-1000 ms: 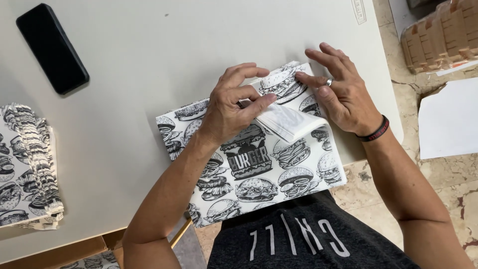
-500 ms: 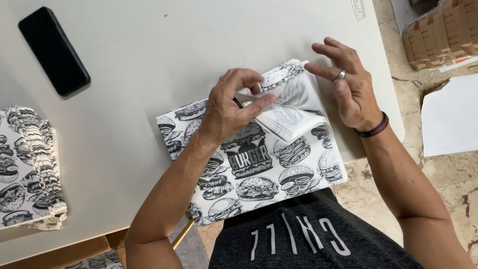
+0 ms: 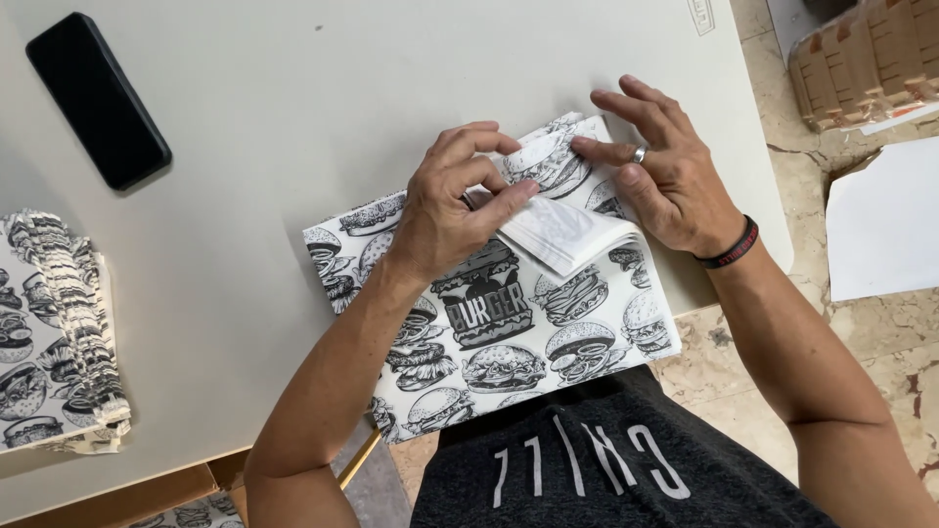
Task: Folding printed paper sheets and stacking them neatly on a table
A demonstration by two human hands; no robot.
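**Fold half made on the burger-print sheet**

Between the two hands, right at the near edge of the tabletop (image 3: pixel 293 127), lies the burger-print paper sheet (image 3: pixel 509 332), its lower part hanging off the edge toward the person's dark shirt (image 3: pixel 587 469). And look at the far corner: it is already turned over, showing a white folded flap (image 3: pixel 572 233) with its plain underside up, sitting on top of the printed face.

Left hand (image 3: pixel 455 210) is curled, thumb and fingertips pinching the inner edge of that flap against the sheet. Right hand (image 3: pixel 665 176) is spread flat, fingers extended, pressing the top right corner of the paper just beyond the flap; a ring shows on one finger and a dark wristband (image 3: pixel 732 246) at the wrist. Neither hand is clenched; one pinches, one presses.

How far along? By my reading, early to middle: one corner fold is down and being creased, while the near half and the left side of the sheet lie flat and unfolded. Nothing sits on the paper to be wrapped, as far as can be seen.

Well to the left of the left hand, a stack of the same printed sheets (image 3: pixel 54 332) rests at the tabletop's edge, and a black phone (image 3: pixel 98 98) lies far up left. Beyond the right hand, on the floor, a cardboard box (image 3: pixel 871 59).
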